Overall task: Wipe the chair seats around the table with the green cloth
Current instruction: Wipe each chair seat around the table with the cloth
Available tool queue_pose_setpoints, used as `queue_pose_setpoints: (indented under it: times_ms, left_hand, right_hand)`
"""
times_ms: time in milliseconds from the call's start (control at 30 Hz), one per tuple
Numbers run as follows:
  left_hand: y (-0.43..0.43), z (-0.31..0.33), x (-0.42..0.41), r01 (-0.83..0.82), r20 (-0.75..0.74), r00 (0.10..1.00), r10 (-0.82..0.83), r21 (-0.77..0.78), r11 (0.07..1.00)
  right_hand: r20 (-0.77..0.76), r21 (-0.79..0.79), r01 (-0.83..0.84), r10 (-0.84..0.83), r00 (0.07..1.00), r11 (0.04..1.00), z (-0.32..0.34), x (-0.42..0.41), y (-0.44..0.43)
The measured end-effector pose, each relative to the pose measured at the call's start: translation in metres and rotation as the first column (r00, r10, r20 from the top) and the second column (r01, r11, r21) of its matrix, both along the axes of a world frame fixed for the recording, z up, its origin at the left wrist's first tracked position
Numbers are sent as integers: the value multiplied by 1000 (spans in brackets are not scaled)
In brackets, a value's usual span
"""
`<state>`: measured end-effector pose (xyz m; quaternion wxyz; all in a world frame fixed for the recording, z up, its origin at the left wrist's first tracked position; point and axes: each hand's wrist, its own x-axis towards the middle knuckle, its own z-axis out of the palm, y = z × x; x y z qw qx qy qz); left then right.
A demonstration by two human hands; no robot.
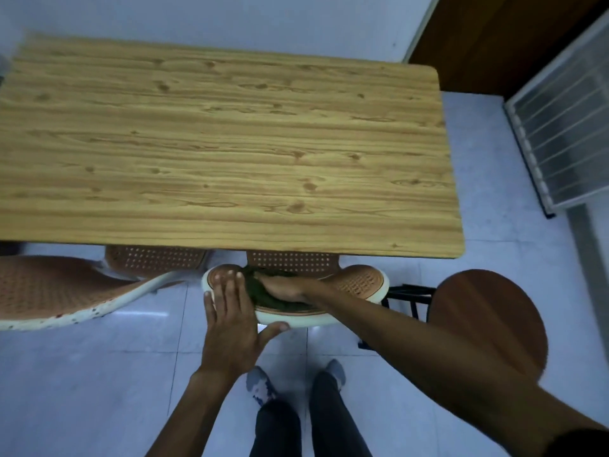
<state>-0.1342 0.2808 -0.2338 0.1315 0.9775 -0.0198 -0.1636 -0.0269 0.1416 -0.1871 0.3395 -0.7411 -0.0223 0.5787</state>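
Observation:
A brown mesh chair [361, 281] with a white rim is pushed under the near edge of the wooden table [214, 143]. The dark green cloth [263, 296] lies crumpled on its seat. My right hand [283, 286] presses down on the cloth, fingers closed over it. My left hand [230, 311] rests flat on the left front of the seat, fingers spread, thumb hooked under the white rim. A second brown mesh chair [49, 288] stands to the left, turned away from the table.
A round dark wooden stool [487, 321] on a black frame stands right of the chair, under my right forearm. A third mesh chair back [155, 258] shows beneath the table edge. A white louvred panel [560, 127] leans at far right. Pale floor tiles lie below.

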Motion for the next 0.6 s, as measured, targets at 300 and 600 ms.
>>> queue_pose_setpoints:
  times_ms: [300, 600]
  left_hand:
    - [-2, 2, 2, 44, -8, 999, -44, 74, 996]
    - [2, -2, -1, 101, 49, 993, -104, 53, 993]
  right_hand:
    - [45, -396, -130, 161, 986, 909, -29, 23, -89]
    - [202, -75, -329, 337, 919, 941, 7, -28, -45]
